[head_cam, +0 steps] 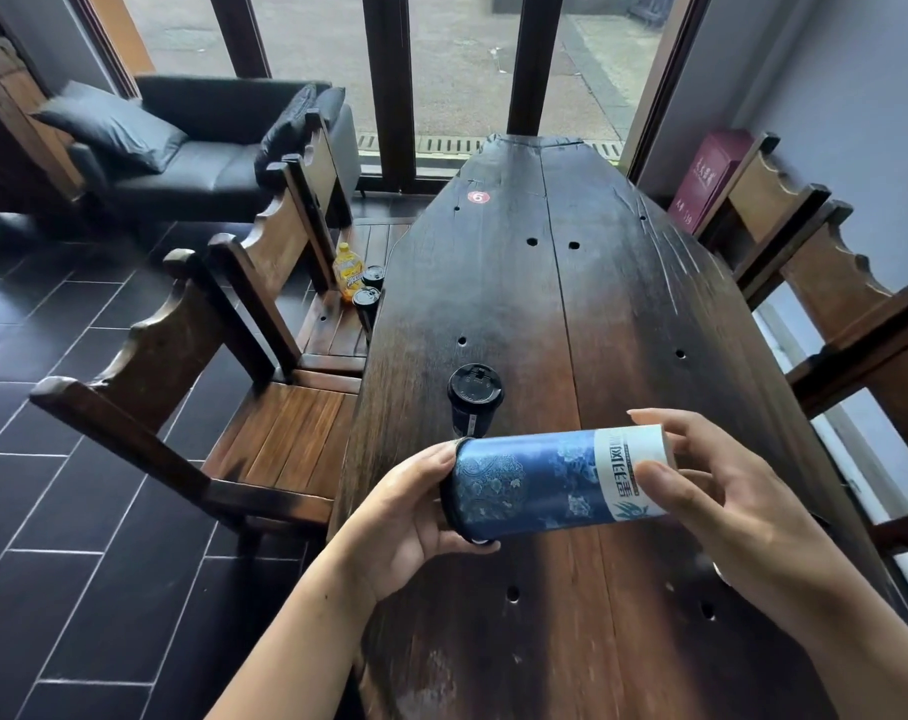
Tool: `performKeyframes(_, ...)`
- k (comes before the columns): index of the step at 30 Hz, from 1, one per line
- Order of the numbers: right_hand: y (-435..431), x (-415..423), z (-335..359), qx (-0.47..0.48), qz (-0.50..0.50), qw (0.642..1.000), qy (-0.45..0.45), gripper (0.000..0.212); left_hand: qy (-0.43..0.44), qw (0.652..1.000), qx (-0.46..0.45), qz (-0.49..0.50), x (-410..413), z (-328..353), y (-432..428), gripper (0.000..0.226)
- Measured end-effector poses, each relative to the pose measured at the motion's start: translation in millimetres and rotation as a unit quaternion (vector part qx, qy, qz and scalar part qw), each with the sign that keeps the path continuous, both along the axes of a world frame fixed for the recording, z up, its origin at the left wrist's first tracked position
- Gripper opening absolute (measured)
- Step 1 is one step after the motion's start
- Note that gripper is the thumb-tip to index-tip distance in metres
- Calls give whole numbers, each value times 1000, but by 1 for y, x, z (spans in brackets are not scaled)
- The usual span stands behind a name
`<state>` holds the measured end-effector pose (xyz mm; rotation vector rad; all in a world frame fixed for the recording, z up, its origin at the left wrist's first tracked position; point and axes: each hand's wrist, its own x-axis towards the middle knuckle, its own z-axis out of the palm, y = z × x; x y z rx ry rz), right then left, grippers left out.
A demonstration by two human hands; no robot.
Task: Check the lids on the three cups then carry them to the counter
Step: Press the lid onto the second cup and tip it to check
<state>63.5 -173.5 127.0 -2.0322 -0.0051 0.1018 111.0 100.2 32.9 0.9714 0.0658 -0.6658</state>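
A tall blue patterned paper cup [550, 483] with a white band lies sideways in the air above the dark wooden table [623, 314], its black lid pointing left. My left hand [410, 517] cups the lid end, fingers curled round the rim. My right hand [722, 485] grips the white base end between thumb and fingers. A second, shorter dark cup [474, 402] with a black lid stands upright on the table just beyond the held cup. Only two cups show on the table.
Wooden chairs [265, 407] line the table's left side; one seat carries a yellow bottle [348, 272] and two black-lidded cans [369, 296]. More chairs [831, 283] stand on the right. A black sofa [192, 148] sits far left, by the windows.
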Motion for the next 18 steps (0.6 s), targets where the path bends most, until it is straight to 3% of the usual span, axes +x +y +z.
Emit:
performKeyframes(3,2,1,1,41,-24,999,22,68,-13,999,-14,35,-1,0,0,86)
performKeyframes(8,1,3,0,83,-84,991,62,86,-22,999,-19,44,-7,-4,-1,88)
performKeyframes(14,-7,2,0,8,-62,997,46,83,-35,996,-58,54,-10,-3,-6,86)
performKeyframes(18,-9,-2,5,-24,-46,999,11,60,-17,997,-64,40,-9,-1,-9,79)
